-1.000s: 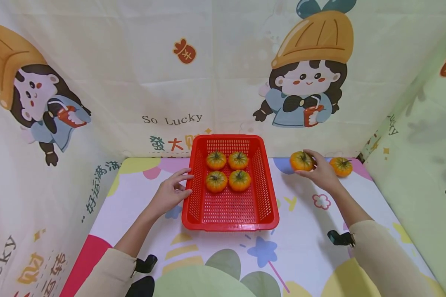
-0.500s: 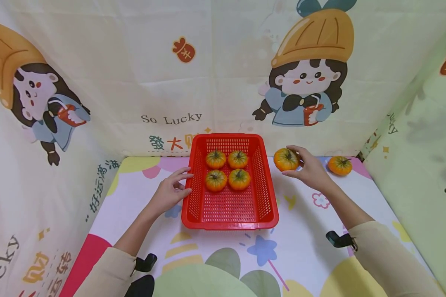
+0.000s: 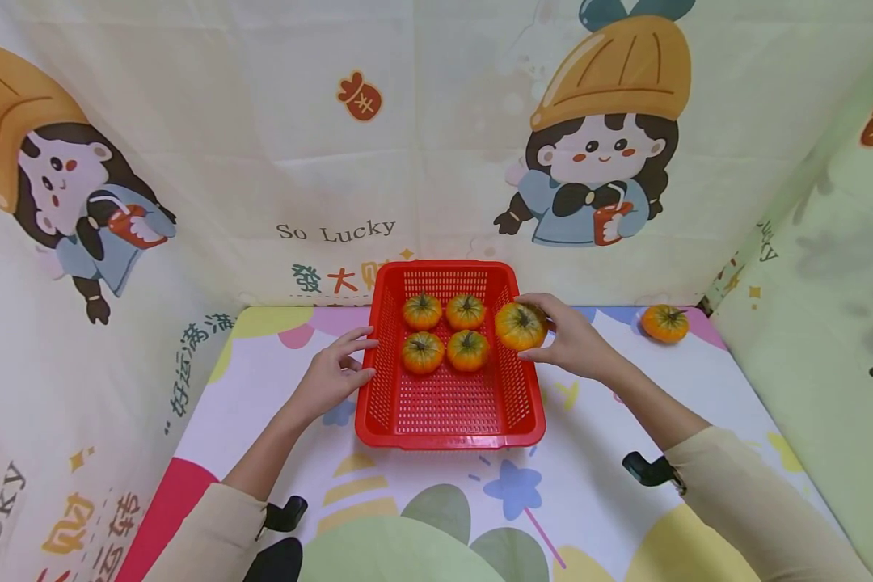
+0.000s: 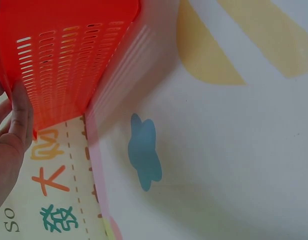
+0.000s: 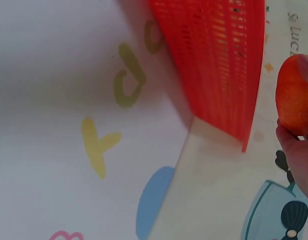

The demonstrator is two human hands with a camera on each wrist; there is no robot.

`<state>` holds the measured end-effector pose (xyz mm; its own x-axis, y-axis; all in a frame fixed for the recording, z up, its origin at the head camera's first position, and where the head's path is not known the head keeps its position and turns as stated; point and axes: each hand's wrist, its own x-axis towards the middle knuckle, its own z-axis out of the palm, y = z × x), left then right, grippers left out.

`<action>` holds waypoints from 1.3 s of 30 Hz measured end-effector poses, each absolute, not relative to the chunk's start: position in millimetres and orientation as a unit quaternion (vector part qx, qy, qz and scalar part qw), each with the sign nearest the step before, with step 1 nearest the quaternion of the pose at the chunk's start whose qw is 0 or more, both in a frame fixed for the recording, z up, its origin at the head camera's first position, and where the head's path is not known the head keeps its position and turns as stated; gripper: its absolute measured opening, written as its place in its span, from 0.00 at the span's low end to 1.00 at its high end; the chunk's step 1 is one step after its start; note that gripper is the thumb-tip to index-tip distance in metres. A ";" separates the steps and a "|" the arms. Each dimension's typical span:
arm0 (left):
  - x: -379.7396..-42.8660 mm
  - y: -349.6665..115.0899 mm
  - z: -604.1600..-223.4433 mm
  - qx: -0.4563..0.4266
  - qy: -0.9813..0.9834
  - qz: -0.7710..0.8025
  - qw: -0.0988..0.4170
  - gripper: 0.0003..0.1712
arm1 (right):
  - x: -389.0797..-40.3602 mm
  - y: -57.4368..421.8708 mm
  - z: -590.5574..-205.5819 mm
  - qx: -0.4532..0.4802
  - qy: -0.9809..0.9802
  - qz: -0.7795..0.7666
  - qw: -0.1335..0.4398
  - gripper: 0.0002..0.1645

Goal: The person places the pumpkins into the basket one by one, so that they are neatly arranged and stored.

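From the head camera, the right hand (image 3: 571,343) grips an orange tomato (image 3: 520,325) with a green stem, held over the right rim of the red basket (image 3: 385,380) on the table (image 3: 596,485). Four more tomatoes (image 3: 445,333) sit in a square at the basket's far end; its near half is bare. The left hand (image 3: 332,376) rests with relaxed, straight fingers against the basket's left wall. One tomato (image 3: 664,322) lies well apart at the far right of the table.

The left wrist camera shows fingertips (image 4: 19,107) touching the slotted wall (image 4: 59,60).

In the right wrist view the held tomato (image 5: 294,95) hangs just beside the basket's wall (image 5: 219,65). It could clip the rim or, if dropped, knock the seated four out of place.
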<state>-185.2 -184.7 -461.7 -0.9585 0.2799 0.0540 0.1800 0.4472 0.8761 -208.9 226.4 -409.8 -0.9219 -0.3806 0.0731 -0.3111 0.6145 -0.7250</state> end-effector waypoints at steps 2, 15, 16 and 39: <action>-185.4 -184.9 -462.4 0.134 0.850 0.506 0.049 0.30 | -208.2 219.5 -409.2 -0.206 0.895 -0.392 0.050 0.51; -182.6 -183.7 -459.4 0.130 0.850 0.508 0.051 0.30 | -203.7 177.9 -415.3 -0.280 0.879 -0.375 0.086 0.50; -182.5 -183.8 -459.5 0.129 0.851 0.507 0.052 0.30 | -203.3 174.6 -415.7 -0.281 0.879 -0.375 0.094 0.50; -184.8 -184.0 -461.7 0.130 0.853 0.503 0.050 0.30 | -196.3 117.6 -436.0 -0.347 0.863 -0.312 0.194 0.48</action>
<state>-184.8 -184.0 -461.7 -0.9611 0.2723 0.0462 0.1722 0.4599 0.8711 -196.3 117.6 -436.0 -0.6834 -0.7202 -0.1191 -0.4781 0.5649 -0.6726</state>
